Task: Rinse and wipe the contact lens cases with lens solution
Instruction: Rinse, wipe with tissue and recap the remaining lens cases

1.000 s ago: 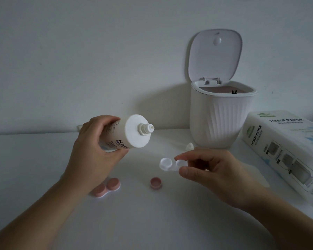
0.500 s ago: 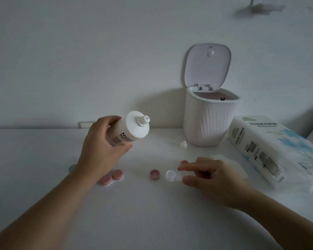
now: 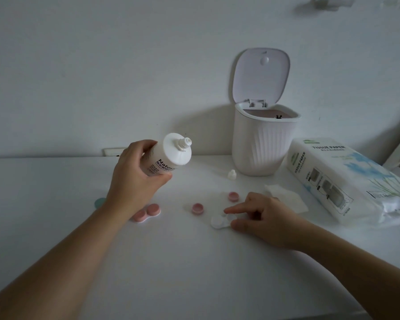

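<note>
Lens case (image 3: 220, 221) flat on worktop (image 3: 171, 262), pinched by right hand (image 3: 263, 218); bottle (image 3: 169, 155) gripped, tilted, in left hand (image 3: 134, 176).

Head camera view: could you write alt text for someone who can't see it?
A person's left hand holds an uncapped solution bottle tilted above a white table, while the right hand pinches an open white lens case. Nearby: pink caps, an open bin, tissue pack.

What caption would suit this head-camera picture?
Left hand holds the uncapped solution bottle; right hand pinches the white lens case on the table.
</note>
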